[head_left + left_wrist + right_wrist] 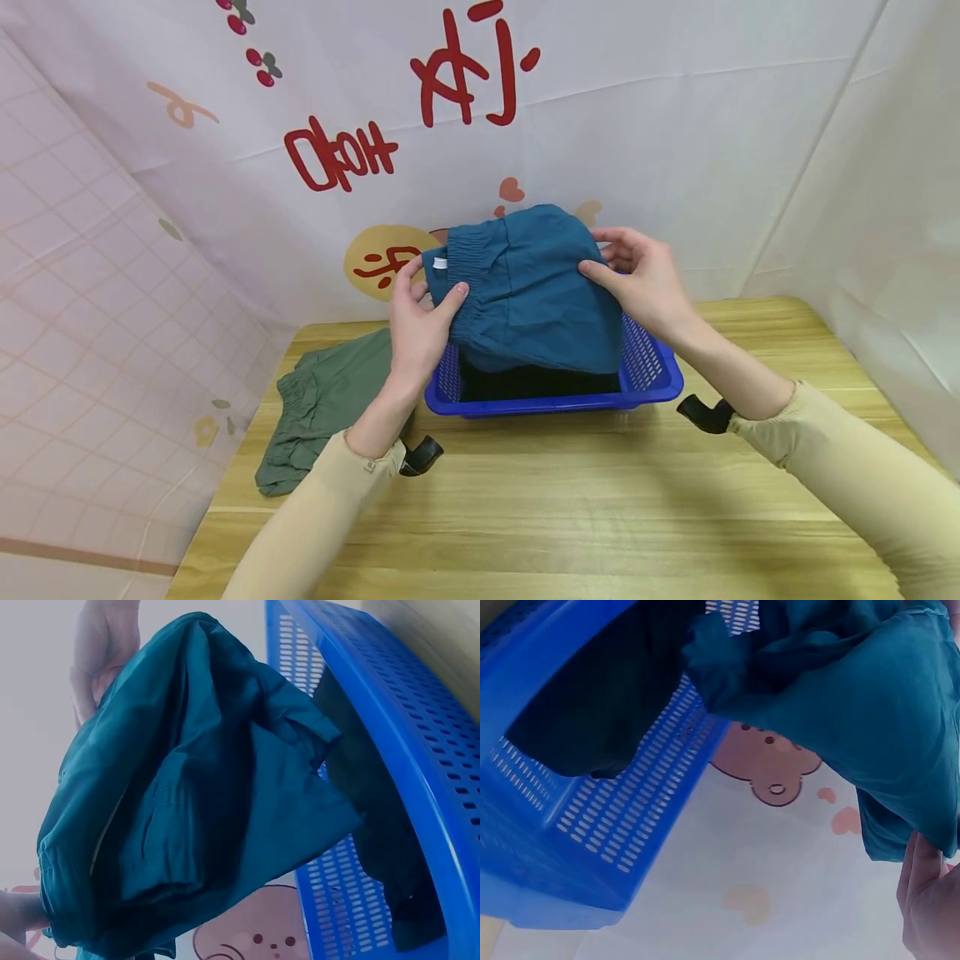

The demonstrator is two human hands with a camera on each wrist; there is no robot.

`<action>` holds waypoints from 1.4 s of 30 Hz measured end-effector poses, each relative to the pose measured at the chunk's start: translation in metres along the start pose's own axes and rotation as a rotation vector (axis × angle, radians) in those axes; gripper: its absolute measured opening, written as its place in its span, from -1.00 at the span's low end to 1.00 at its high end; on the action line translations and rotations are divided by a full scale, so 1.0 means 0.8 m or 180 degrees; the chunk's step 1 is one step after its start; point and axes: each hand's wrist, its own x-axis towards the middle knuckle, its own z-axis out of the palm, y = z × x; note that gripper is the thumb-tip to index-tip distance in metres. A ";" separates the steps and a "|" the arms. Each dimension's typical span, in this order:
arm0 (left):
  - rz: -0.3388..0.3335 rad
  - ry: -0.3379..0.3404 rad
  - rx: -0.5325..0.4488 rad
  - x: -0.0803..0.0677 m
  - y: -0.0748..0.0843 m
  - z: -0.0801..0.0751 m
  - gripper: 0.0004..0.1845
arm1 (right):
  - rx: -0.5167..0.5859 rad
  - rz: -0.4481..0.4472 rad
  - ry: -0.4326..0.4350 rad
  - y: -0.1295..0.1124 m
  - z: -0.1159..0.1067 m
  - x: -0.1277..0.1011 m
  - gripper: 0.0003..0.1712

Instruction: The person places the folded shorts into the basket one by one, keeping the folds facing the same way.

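Observation:
A teal pair of shorts [528,292] with an elastic waistband hangs in the air over a blue plastic basket [651,379]. My left hand [420,321] grips the waistband end, thumb on top. My right hand [637,279] pinches the far right edge of the cloth. In the left wrist view the teal shorts [195,795] sag in folds beside the blue basket [420,750]. In the right wrist view the teal shorts [870,705] hang above the basket's wall [592,825]. A dark garment [536,382] lies inside the basket.
A green garment [322,400] lies spread on the wooden table [570,517], left of the basket. A printed white cloth backdrop [675,125] stands close behind the table and wraps both sides.

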 end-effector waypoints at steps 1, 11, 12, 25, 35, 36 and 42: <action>-0.0007 0.0006 0.0006 0.002 -0.002 0.000 -0.28 | -0.0011 0.0014 -0.0019 0.002 0.001 0.003 -0.49; -0.0278 -0.0081 0.0294 0.025 -0.020 0.003 -0.28 | -0.0236 0.0447 -0.0369 0.017 0.008 0.029 -0.43; -0.0323 -0.0103 0.0319 0.027 -0.021 0.003 -0.28 | -0.0229 0.0481 -0.0433 0.019 0.009 0.031 -0.42; -0.0942 -0.0602 0.1005 0.049 -0.035 0.005 -0.25 | -0.0260 0.0983 -0.1031 0.038 0.011 0.054 -0.35; -0.1200 -0.1157 0.1501 0.061 -0.060 0.013 -0.25 | -0.0672 0.1092 -0.1426 0.068 0.024 0.060 -0.32; -0.1203 -0.1190 0.1525 0.062 -0.062 0.014 -0.24 | -0.0702 0.1125 -0.1489 0.070 0.025 0.060 -0.31; -0.1251 -0.1361 0.1675 0.061 -0.071 0.015 -0.18 | -0.0706 0.1206 -0.1965 0.078 0.027 0.055 -0.10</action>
